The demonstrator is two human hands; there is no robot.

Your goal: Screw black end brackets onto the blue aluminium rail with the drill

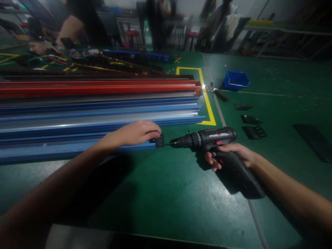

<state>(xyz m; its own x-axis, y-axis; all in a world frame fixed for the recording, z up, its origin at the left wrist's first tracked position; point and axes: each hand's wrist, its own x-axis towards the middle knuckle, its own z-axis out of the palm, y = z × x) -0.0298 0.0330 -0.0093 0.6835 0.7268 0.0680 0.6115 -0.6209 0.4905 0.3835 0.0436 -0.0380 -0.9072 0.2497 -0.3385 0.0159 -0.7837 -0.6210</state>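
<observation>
My right hand (233, 154) is wrapped round the grip of a black cordless drill (216, 137), which lies level and points left. The drill's long thin bit meets a black plastic end cap (160, 140) at the right end of the nearest blue metal rail (137, 146). Over that same rail end my left hand (141, 133) is closed, its fingertips curled down against the cap; the thumb is hidden. Whether a screw sits at the bit's tip is too small to tell.
More blue rails (103, 121) and a red rail (103, 90) lie behind. To the right are a blue bin (236, 80), a dark-handled tool (221, 94), and several black end caps (254, 132). Yellow tape (209, 107) marks the green table (166, 197). Another person's arm (70, 31) is at the far left.
</observation>
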